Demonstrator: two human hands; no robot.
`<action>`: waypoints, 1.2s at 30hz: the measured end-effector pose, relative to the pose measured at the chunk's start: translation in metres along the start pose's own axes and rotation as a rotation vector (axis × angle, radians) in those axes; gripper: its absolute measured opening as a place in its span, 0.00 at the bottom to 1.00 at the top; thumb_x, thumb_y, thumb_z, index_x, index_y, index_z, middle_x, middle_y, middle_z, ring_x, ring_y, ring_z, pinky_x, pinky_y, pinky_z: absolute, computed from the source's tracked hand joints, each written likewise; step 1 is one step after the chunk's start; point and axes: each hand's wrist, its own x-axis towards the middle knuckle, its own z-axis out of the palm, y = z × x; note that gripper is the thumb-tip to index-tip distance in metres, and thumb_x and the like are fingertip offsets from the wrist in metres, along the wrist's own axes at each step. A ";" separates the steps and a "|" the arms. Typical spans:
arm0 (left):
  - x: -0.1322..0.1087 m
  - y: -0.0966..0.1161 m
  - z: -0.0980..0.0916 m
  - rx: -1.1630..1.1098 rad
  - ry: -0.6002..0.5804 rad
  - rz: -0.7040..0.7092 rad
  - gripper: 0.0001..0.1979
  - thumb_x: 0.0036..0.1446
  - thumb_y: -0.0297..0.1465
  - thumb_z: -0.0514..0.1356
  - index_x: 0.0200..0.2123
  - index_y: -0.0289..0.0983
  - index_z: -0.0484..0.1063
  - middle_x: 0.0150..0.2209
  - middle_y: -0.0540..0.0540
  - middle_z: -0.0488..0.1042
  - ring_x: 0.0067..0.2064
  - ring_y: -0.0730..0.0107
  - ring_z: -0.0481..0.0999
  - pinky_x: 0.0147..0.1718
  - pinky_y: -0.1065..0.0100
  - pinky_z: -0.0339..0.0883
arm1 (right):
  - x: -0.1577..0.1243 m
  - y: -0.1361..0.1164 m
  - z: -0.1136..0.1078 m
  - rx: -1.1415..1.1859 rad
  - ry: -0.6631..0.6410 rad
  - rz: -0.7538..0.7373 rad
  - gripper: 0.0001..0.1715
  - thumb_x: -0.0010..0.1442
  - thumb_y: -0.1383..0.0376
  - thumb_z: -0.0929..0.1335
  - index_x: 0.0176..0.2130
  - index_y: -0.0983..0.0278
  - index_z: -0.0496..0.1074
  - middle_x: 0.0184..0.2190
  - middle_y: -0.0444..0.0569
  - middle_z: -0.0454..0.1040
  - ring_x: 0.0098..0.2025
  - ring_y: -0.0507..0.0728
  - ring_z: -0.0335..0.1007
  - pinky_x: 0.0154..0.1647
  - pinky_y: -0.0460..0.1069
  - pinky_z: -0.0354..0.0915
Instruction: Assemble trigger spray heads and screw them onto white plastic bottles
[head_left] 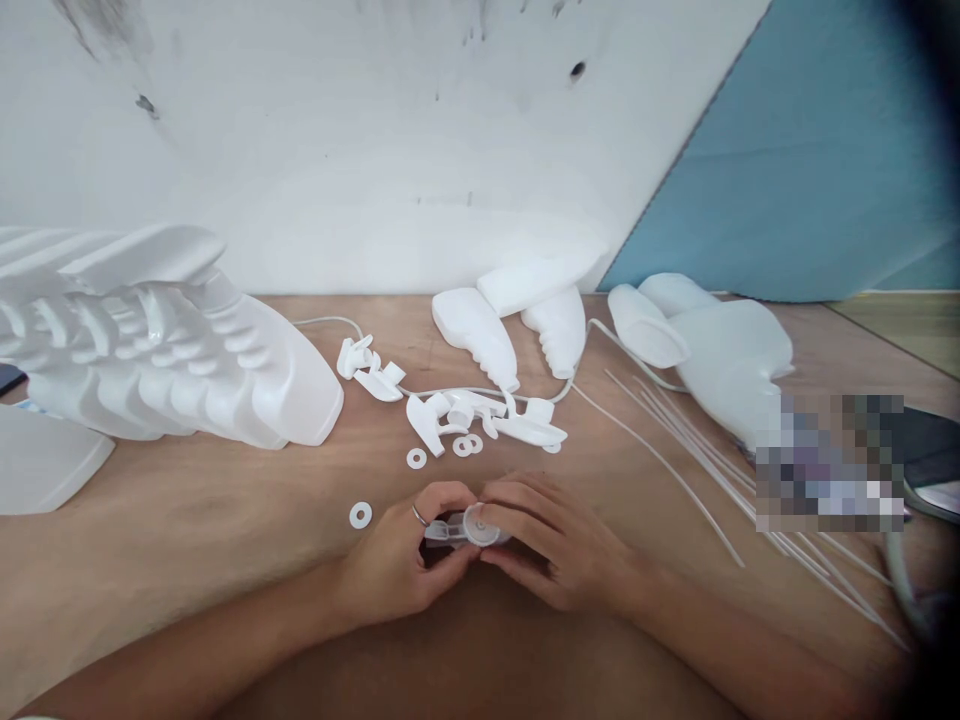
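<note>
At the near edge of the table, my left hand (401,550) and my right hand (559,540) meet around a small translucent white plastic part with a round disc-shaped end (481,525). The thumb and fingers of my left hand, which wears a ring, grip its longer end. Fingers of my right hand close on the round end; much of the part is hidden by them. Left of my left hand lies a flat white washer (361,515). Another washer (416,458) and a cluster of small white plastic pieces (457,415) lie just beyond my hands.
Ribbed white plastic housings (277,370) are stacked on the left. More housings (476,330) lie against the white wall, others (727,350) at right. Thin white tubes (675,430) spread across the right side, near a blurred-out patch. A longer tube runs behind the small pieces.
</note>
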 end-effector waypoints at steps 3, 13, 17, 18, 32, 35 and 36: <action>0.002 0.000 -0.003 0.075 -0.048 0.095 0.14 0.60 0.26 0.58 0.49 0.42 0.64 0.45 0.48 0.75 0.43 0.71 0.76 0.43 0.70 0.70 | -0.001 0.001 0.001 0.005 -0.004 0.015 0.14 0.67 0.66 0.64 0.52 0.66 0.64 0.44 0.55 0.72 0.44 0.56 0.69 0.47 0.53 0.67; 0.004 0.000 -0.005 0.376 -0.041 0.304 0.14 0.62 0.27 0.57 0.51 0.39 0.64 0.45 0.44 0.75 0.44 0.65 0.74 0.43 0.65 0.69 | -0.001 0.001 -0.002 0.029 -0.137 0.028 0.07 0.67 0.68 0.62 0.43 0.64 0.69 0.42 0.52 0.70 0.40 0.54 0.67 0.40 0.49 0.67; 0.003 -0.002 -0.004 0.390 -0.041 0.288 0.13 0.63 0.28 0.57 0.50 0.40 0.65 0.43 0.45 0.75 0.42 0.66 0.74 0.41 0.66 0.69 | -0.002 0.001 -0.001 0.047 -0.150 0.036 0.07 0.67 0.69 0.62 0.43 0.64 0.69 0.43 0.53 0.70 0.40 0.53 0.68 0.40 0.48 0.68; 0.003 -0.002 -0.004 0.391 -0.040 0.293 0.13 0.63 0.28 0.56 0.51 0.40 0.65 0.43 0.45 0.75 0.42 0.66 0.74 0.42 0.66 0.69 | -0.002 0.002 -0.001 0.057 -0.150 0.040 0.07 0.66 0.69 0.62 0.43 0.64 0.69 0.43 0.52 0.70 0.41 0.53 0.68 0.41 0.48 0.68; 0.005 -0.005 -0.004 0.484 0.029 0.373 0.12 0.63 0.31 0.59 0.49 0.38 0.65 0.40 0.45 0.77 0.40 0.67 0.75 0.39 0.67 0.70 | 0.000 -0.001 0.002 0.057 -0.014 0.032 0.11 0.65 0.70 0.63 0.48 0.64 0.65 0.43 0.53 0.72 0.42 0.53 0.73 0.41 0.46 0.72; 0.006 -0.005 -0.004 0.446 0.037 0.369 0.11 0.64 0.31 0.58 0.49 0.39 0.65 0.39 0.46 0.77 0.40 0.68 0.76 0.39 0.69 0.70 | 0.000 -0.002 0.002 0.052 0.009 0.030 0.11 0.65 0.70 0.63 0.48 0.64 0.65 0.43 0.52 0.73 0.42 0.53 0.73 0.42 0.45 0.72; 0.006 -0.005 -0.004 0.436 0.034 0.368 0.11 0.64 0.31 0.58 0.50 0.40 0.65 0.39 0.46 0.77 0.40 0.69 0.76 0.38 0.69 0.70 | 0.001 -0.001 0.002 0.052 0.012 0.028 0.10 0.65 0.71 0.63 0.47 0.64 0.66 0.42 0.52 0.73 0.42 0.52 0.74 0.42 0.45 0.72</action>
